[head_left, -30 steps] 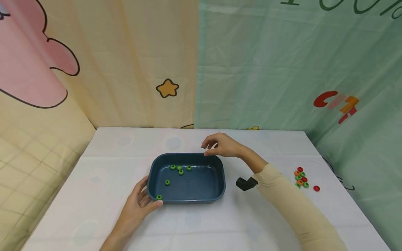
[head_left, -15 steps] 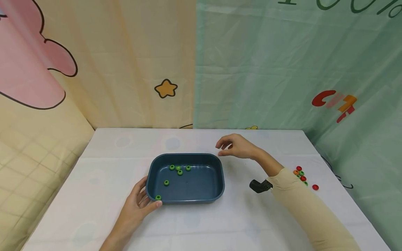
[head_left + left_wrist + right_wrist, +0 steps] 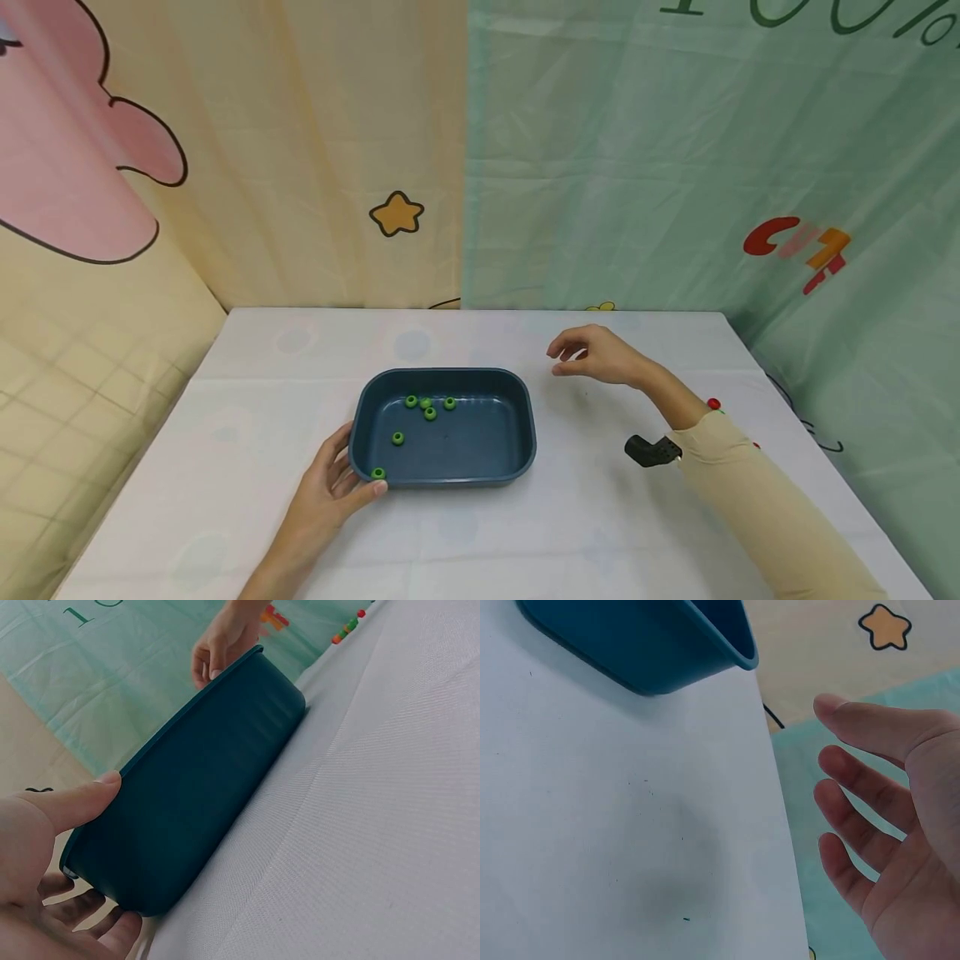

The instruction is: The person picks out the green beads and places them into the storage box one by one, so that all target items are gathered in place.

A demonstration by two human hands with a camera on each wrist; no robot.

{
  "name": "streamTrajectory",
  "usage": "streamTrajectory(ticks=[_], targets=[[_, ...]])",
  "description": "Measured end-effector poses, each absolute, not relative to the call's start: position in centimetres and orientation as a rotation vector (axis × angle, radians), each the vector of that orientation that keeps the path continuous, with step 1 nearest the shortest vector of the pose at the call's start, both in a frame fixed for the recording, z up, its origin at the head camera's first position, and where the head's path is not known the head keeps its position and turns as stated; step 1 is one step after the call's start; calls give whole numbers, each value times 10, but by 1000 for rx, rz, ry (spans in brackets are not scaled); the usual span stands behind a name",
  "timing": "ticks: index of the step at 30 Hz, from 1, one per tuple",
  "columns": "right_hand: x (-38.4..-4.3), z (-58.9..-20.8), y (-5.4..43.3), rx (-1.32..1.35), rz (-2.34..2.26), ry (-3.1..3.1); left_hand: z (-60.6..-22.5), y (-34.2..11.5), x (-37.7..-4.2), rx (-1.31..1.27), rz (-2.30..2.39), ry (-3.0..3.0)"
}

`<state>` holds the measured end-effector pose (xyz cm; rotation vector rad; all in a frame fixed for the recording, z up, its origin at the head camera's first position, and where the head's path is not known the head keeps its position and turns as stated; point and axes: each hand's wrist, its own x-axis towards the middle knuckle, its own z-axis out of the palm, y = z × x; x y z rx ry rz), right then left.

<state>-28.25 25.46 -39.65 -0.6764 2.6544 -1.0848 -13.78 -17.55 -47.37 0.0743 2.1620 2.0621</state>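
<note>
A dark blue rectangular plastic tray (image 3: 480, 452) sits on the table with several green beads (image 3: 430, 413) scattered inside, mostly toward its left half. My left hand (image 3: 326, 492) holds the tray's near left corner; in the left wrist view the thumb (image 3: 90, 801) lies on the rim and the other fingers bend around the side wall. To the right of the tray, my right hand (image 3: 596, 354) hovers above the table, holding nothing. Its fingers (image 3: 855, 817) are loosely bent, with the thumb apart from them in the right wrist view.
A pile of red, orange and green beads (image 3: 349, 627) lies on the table's right side, largely hidden by the right sleeve (image 3: 772, 500) in the head view. A black device (image 3: 651, 451) projects from that wrist. Curtains (image 3: 600, 167) stand behind the white tabletop (image 3: 465, 550).
My right hand has moved rightward, away from the tray's far right corner, and its sleeve now covers most of the loose beads. The left hand and tray have stayed in place.
</note>
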Motion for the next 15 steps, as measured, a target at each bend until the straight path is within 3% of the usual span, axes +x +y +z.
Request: streamTrajectory(ticks=[15], targets=[[-266, -396, 301, -566, -1115, 2711, -475, -175, -137, 95, 2078, 2159]])
